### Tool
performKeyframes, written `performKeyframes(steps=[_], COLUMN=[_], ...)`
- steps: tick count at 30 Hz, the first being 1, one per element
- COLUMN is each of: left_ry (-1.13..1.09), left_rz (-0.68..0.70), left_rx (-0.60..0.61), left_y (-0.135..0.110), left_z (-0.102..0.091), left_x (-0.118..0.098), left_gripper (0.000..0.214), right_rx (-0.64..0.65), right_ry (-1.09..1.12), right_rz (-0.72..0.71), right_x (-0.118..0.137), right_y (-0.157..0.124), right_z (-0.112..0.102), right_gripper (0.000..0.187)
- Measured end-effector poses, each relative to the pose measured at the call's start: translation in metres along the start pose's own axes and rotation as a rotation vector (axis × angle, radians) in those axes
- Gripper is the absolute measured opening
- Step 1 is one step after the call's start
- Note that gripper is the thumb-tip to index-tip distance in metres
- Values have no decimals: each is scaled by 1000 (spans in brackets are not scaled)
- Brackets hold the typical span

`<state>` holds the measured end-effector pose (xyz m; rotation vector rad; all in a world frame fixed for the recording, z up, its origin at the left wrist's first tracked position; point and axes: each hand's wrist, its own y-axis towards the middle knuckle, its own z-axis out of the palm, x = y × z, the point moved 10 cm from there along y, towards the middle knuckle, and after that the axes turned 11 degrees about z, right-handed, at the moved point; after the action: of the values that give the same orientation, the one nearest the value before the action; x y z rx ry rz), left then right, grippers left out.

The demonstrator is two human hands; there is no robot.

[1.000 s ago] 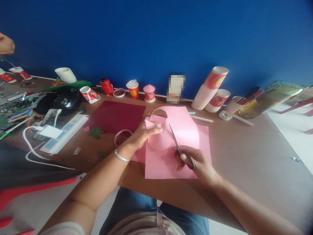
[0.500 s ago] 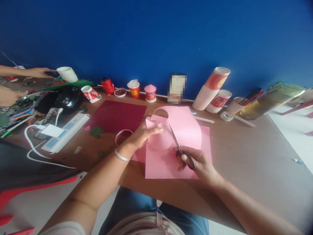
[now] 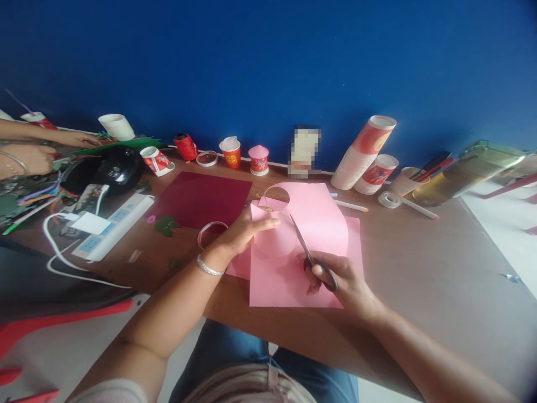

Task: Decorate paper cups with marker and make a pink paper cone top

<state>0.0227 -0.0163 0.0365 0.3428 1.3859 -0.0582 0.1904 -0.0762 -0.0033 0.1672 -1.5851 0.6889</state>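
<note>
A pink paper sheet (image 3: 321, 215) with a curved cut-out at its upper left is pinched by my left hand (image 3: 247, 226), thumb on top. The rounded pink piece (image 3: 274, 238) hangs below that cut. My right hand (image 3: 335, 274) grips black-handled scissors (image 3: 305, 245), their blades pointing up and left at the paper's edge by the cut. Beneath lies another pink sheet (image 3: 293, 288) on the table. A roll of tape (image 3: 202, 238) rests just left of my left hand, and a dark red sheet (image 3: 201, 196) lies behind it.
Along the blue wall stand a red thread spool (image 3: 185, 146), a pink-topped cup (image 3: 259, 159) and stacked paper cups (image 3: 361, 154). A jug of yellowish liquid (image 3: 465, 170) is at right. Left are a power strip (image 3: 113, 226) and another person's hands (image 3: 29, 159).
My hands, the scissors and the pink paper look almost unmoved. At the far left, the other person's hands have shifted, the nearer one coming further into view.
</note>
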Motion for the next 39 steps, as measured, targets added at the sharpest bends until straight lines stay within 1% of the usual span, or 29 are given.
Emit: performKeyframes(steps=[8,13,17,24,30,34,39], left_ry=[-9,-44,-64,-85,-69,-64,-66], left_rz=[-7,9,13,-3,-21,-41,-67], left_rx=[-12,-27,-28,-47,-68,-86,-75], left_y=[0,1,0,-1,-1,-2,-2], left_z=[0,-2,-4,-8,-10,-9,-10], left_x=[-4,-2,1,8,8,5,9], left_gripper=[22,18,22,17,30,33,36], right_rx=[10,23,18,31,49,48,68], right_ry=[-17,-39,-55,-49,-28,-4,13], right_rz=[9,0,-6,-2,5,15,19], right_x=[1,3,4,4,4,-1,-3], right_y=[-1,-1,0,0,0,0,0], right_z=[-1,0,-1,0,1,0,2], right_gripper=[46,43,44,43,41,40,38])
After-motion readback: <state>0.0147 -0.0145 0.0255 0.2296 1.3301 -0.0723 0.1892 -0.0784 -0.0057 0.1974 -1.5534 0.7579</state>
